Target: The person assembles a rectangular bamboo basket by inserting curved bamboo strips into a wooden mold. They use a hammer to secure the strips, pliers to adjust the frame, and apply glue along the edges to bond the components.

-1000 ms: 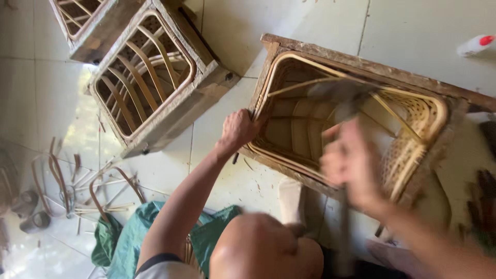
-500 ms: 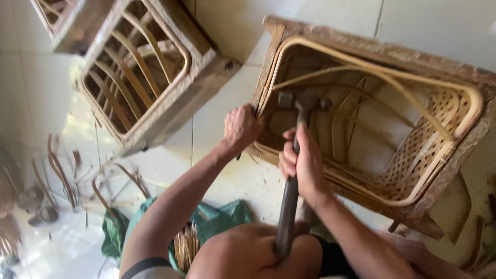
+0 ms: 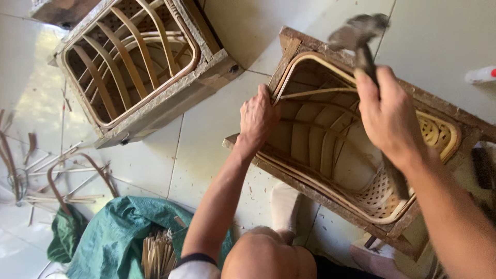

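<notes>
Head view: right hand (image 3: 387, 116) grips a dark-headed hammer (image 3: 359, 36); left hand (image 3: 257, 118) clasps the rim of the rectangular wood-framed rattan basket (image 3: 330, 139).

Near frame (image 3: 310, 181) under the left hand (image 3: 257, 118): rough, weathered wood, chipped edges, with smooth pale rattan ribs bent inside and a tight matt cane weave (image 3: 382, 196) at its right end; far-left frame (image 3: 155, 111) is the same grey rough wood with tan rattan strips. Hammer (image 3: 361, 36) in the right hand (image 3: 385, 116): dull dark metal head, worn, blurred. Floor (image 3: 217, 134) is glossy pale tile with grout lines, green cloth (image 3: 119, 232) near left looks crumpled and matt, holding dry cane sticks (image 3: 157, 253).
</notes>
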